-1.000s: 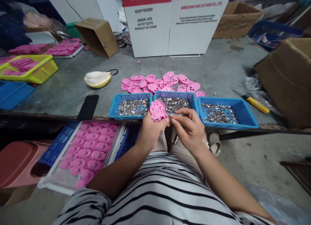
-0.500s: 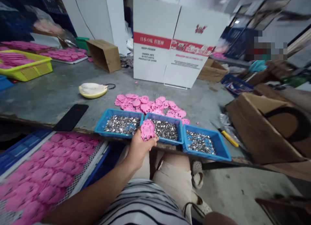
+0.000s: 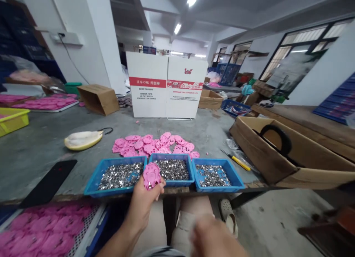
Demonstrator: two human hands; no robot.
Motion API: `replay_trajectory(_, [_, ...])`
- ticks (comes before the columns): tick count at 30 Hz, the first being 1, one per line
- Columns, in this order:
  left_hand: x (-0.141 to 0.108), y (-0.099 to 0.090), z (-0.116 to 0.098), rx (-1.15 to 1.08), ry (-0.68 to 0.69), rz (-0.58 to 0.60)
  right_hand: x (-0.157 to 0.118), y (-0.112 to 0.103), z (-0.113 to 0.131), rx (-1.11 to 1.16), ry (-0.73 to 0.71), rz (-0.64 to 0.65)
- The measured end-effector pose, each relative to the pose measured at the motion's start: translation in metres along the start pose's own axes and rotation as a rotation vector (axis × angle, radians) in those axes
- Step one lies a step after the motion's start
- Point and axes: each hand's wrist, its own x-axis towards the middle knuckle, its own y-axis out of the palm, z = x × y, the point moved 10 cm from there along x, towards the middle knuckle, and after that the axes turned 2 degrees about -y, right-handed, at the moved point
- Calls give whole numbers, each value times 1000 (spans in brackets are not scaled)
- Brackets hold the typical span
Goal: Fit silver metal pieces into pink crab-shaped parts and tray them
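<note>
My left hand (image 3: pixel 142 201) grips a flat pink plastic piece (image 3: pixel 151 175), shaped like an animal face, holding it upright in front of the bins. A little metal shows near its lower edge. My right hand (image 3: pixel 215 237) is smeared by motion above my lap, so its fingers cannot be made out. Three blue bins with small shiny metal parts line the table's front edge: a left bin (image 3: pixel 93 180), a middle bin (image 3: pixel 191 171) and a right bin (image 3: pixel 236 178). Behind them lies a loose heap of similar pink pieces (image 3: pixel 151 148).
A black phone-like slab (image 3: pixel 51 181) and a yellow dish-like object (image 3: pixel 83 140) lie left. A yellow-handled tool (image 3: pixel 240 163) and an open cardboard box (image 3: pixel 299 175) are right. White carton panels (image 3: pixel 149 105) stand behind. Below left is a tray of pink pieces (image 3: pixel 44 227).
The view has tilted up and turned right. My right hand has come into view at the bottom. My left hand still holds the pink piece.
</note>
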Motion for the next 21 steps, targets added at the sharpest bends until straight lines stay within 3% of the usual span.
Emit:
replay_trajectory(3, [-1,-1,-2,66,58,-9,23,17,-29,75,-10,-82])
replay_trajectory(5, [-2,0,-2,140,105,-10,33,21,-61,165,116,-167])
replay_trajectory(8, [-1,-2,-2,212,171,-57,39,35,-87,236,224,-124])
replay_trajectory(12, [1,-6,1,247,238,-133,40,46,-89,186,221,-54])
replay_trajectory(21, [13,-8,14,324,243,-105,42,51,-97,164,277,-60])
